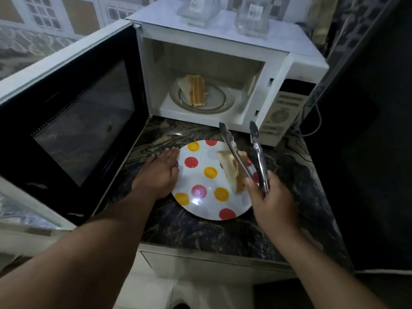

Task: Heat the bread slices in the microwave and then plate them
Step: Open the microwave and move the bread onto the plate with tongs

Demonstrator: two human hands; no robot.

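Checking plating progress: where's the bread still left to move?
In the head view, the remaining bread slices sit on the glass turntable inside the open microwave, left of centre, behind the polka-dot plate.

Home kitchen: microwave on marble counter, tiled wall.

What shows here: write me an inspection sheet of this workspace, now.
Surface: dark marbled counter.
Job's things: microwave, door open; bread slices stacked inside; one slice on the spotted plate.
Clutter: two clear containers atop the microwave.
Grips: left hand flat on the plate's edge; right hand holds open tongs above the slice.
Cables: cord right of the microwave.
Surroundings: tiled wall.
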